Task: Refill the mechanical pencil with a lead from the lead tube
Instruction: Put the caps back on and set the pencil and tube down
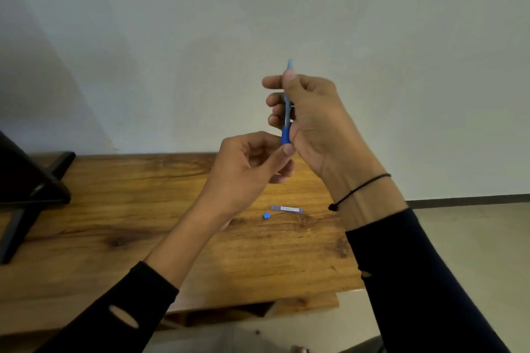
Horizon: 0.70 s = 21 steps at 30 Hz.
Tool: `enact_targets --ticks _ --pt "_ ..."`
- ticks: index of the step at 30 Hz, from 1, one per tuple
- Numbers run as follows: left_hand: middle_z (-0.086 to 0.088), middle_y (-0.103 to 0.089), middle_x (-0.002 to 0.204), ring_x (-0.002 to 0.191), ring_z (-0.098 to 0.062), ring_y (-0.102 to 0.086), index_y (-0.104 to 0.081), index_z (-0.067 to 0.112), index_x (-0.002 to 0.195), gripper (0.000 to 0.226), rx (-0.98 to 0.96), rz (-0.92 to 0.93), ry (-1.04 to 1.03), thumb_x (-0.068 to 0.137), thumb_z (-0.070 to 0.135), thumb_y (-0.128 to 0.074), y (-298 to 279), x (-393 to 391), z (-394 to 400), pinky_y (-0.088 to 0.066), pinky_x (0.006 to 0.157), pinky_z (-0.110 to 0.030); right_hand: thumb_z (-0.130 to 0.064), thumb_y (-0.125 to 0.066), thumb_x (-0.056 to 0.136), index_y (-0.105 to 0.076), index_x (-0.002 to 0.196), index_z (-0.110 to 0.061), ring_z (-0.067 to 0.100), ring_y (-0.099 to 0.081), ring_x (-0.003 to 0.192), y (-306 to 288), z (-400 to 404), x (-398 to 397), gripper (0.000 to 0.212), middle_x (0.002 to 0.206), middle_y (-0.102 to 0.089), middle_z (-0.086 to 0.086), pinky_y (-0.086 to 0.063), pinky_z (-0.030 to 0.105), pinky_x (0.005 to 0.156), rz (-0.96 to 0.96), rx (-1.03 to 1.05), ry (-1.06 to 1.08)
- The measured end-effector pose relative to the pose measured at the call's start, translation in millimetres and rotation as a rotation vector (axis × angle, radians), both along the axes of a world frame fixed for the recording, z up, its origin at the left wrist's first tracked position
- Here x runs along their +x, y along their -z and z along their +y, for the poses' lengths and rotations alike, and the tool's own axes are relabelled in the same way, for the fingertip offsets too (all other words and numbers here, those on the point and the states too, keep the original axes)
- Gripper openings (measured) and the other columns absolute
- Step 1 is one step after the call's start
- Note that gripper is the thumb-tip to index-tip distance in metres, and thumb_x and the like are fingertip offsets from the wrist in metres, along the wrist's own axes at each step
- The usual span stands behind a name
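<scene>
My right hand (312,120) holds a blue mechanical pencil (286,114) upright in front of me, fingers wrapped around its barrel. The dark blue grip end points down. My left hand (249,169) is just below, its thumb and forefinger pinching at the pencil's lower end; whether a lead is between them is too small to tell. On the wooden table (143,223) lies the lead tube (286,208), flat, with a small blue cap (266,215) beside it on the left.
A dark stand or monitor base (31,189) sits at the table's left end. A pale wall rises behind the table. The table's front edge and floor lie below my forearms.
</scene>
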<state>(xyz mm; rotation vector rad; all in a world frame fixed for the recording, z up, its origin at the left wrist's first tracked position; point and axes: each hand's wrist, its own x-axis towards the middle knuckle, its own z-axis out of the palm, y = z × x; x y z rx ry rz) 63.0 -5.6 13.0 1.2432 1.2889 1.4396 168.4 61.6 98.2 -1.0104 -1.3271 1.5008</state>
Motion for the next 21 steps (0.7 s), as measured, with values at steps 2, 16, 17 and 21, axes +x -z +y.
enact_targets --ticks 2,16,17,21 --pt "-0.006 -0.081 0.077 0.072 -0.012 -0.077 -0.083 0.015 0.095 0.015 -0.028 -0.024 -0.064 0.097 0.028 -0.077 12.2 -0.6 5.9 -0.068 0.074 -0.029 -0.021 -0.051 0.114 -0.074 0.117 0.002 0.01 -0.062 0.069 21.7 7.5 -1.1 0.033 0.086 -0.065 0.006 -0.06 0.022 0.068 -0.111 0.039 0.011" --pt "-0.004 -0.078 0.07 0.065 -0.008 -0.075 -0.083 0.021 0.081 0.023 -0.329 0.198 -0.008 0.096 0.038 -0.081 101.4 -9.4 39.5 -0.065 0.069 -0.035 -0.012 -0.072 0.093 -0.076 0.089 -0.003 0.033 -0.077 0.079 137.8 56.9 35.3 0.011 0.082 -0.077 0.012 -0.065 0.047 0.071 -0.943 0.286 0.048" --pt "0.0 -0.079 0.071 0.067 -0.009 -0.076 -0.082 0.022 0.081 0.023 -0.344 0.241 -0.02 0.096 0.039 -0.08 106.2 -11.8 40.6 -0.067 0.075 -0.041 -0.011 -0.071 0.093 -0.075 0.09 -0.003 0.034 -0.075 0.082 146.7 59.8 40.6 0.009 0.085 -0.077 0.014 -0.062 0.043 0.069 -1.041 0.265 0.044" --pt "0.008 -0.082 0.075 0.068 -0.004 -0.077 -0.081 0.023 0.086 0.02 -0.368 0.319 -0.053 0.099 0.037 -0.075 119.2 -20.8 42.8 -0.067 0.083 -0.043 -0.008 -0.072 0.093 -0.072 0.098 -0.007 0.031 -0.069 0.09 181.5 63.2 54.3 0.005 0.099 -0.073 0.013 -0.053 0.037 0.067 -1.297 0.166 -0.015"
